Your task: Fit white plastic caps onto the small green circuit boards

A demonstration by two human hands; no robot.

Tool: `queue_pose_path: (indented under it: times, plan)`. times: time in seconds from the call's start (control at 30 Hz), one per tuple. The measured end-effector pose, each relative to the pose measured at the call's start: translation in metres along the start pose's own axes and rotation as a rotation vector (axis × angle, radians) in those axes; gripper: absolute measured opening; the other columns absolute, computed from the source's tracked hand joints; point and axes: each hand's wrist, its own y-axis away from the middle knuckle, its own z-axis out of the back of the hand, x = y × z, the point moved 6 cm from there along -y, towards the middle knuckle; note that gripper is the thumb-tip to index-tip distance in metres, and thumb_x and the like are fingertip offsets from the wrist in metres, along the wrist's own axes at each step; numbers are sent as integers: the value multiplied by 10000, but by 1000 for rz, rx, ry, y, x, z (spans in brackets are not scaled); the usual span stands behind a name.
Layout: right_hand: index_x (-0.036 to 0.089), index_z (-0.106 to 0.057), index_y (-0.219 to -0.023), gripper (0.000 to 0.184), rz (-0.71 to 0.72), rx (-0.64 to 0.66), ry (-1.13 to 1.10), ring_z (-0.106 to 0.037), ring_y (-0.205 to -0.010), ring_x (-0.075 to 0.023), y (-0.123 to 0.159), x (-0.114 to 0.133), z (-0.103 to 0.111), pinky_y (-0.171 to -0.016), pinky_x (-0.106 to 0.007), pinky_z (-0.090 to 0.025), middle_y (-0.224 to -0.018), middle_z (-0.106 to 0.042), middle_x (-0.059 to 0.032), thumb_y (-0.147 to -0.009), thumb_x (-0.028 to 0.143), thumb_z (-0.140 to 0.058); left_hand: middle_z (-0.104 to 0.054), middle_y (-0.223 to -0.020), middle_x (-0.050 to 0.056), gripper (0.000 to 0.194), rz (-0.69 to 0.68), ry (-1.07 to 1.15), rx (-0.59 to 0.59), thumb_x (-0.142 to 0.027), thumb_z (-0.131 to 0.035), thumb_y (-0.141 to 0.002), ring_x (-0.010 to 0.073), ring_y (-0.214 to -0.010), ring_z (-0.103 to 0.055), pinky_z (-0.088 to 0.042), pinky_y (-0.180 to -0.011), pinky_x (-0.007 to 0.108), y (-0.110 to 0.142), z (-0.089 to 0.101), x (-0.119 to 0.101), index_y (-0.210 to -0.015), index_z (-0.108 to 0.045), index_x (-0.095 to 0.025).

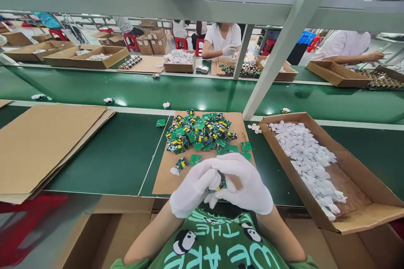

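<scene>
My left hand [196, 185] and my right hand [248, 185], both in white gloves, meet above the near edge of a cardboard sheet [162, 180]. Their fingers are closed around a small circuit board [222, 182], mostly hidden by the gloves. Just beyond my hands lies a heap of green circuit boards [198, 132] with yellow and blue parts. A single board [182, 164] rests nearer to my left hand, beside a small white piece [174, 171]. Another green board [195, 159] lies flat close by.
Right of the sheet, an open cardboard box [360, 185] holds many white pieces [303, 155]. Flat cardboard sheets [47, 147] lie on the left. A slanted metal post [277, 63] rises behind the heap, beyond which runs a green conveyor belt [139, 90]. People work opposite.
</scene>
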Motion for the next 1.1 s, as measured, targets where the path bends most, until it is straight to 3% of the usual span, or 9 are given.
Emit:
queue_pose_path:
  times: [0.1,0.23,0.4,0.47,0.57,0.67,0.8,0.93,1.1]
  plan:
    - [273,-580,-1202,345,28,-13,20,-677,-997,-193,-1,0,-1,-837,-321,-554,-1013,-744,-43,-933,489,-600,-522,-620,-12,325,-32,19,-22,-454,-552,-916,99,-527,-446,-409,-487,214,1,2,-3,-778,-607,-165]
    - [316,-623,-1067,213,143,35,75,-697,-858,-175,-11,10,-4,-789,-322,-550,-913,-749,2,-984,469,-501,-652,-762,54,378,-123,-50,111,-521,-572,-894,176,-713,-604,-510,-739,311,4,-6,-18,-919,-667,-156]
    - [296,-574,-1169,231,205,8,96,-704,-865,-181,-7,12,0,-775,-323,-573,-850,-746,1,-957,385,-594,-694,-756,60,381,-157,-106,191,-504,-596,-878,122,-482,-546,-468,-561,274,7,-13,-21,-988,-655,-144]
    - [279,-543,-1221,333,162,-2,98,-693,-976,-202,-1,7,2,-805,-348,-584,-930,-751,-29,-932,426,-623,-674,-707,35,356,-136,-79,196,-467,-573,-898,95,-416,-499,-434,-506,249,7,-15,-19,-1045,-635,-149]
    - [248,-530,-1201,319,142,25,115,-653,-1074,-217,5,5,2,-857,-382,-582,-1047,-735,-72,-960,454,-562,-610,-642,-1,424,-107,12,280,-475,-601,-855,85,-403,-470,-373,-445,217,7,-21,-21,-1128,-601,-151]
    - [231,-558,-1115,227,196,14,169,-637,-1053,-222,8,8,2,-840,-387,-582,-1052,-706,-84,-974,409,-549,-599,-685,3,340,-92,-27,344,-359,-645,-782,81,-461,-471,-347,-446,204,8,-26,-28,-1047,-636,-148]
    - [247,-560,-1052,141,198,0,173,-630,-1002,-215,9,7,2,-776,-366,-574,-1051,-667,-71,-949,330,-609,-602,-732,-11,315,-6,-136,355,-186,-530,-771,83,-482,-495,-361,-470,203,8,-28,-32,-1065,-643,-170]
    - [207,-575,-1110,278,201,88,226,-629,-827,-173,4,8,2,-737,-329,-553,-912,-656,-50,-962,442,-570,-638,-816,32,124,-65,-155,346,-208,-544,-738,157,-699,-566,-448,-625,259,7,-28,-39,-818,-628,-163]
    - [203,-552,-1185,329,254,125,270,-659,-856,-187,3,16,5,-756,-337,-565,-890,-654,-46,-986,462,-516,-581,-650,9,176,58,-108,373,-336,-601,-786,146,-574,-527,-448,-561,272,5,-30,-39,-715,-604,-175]
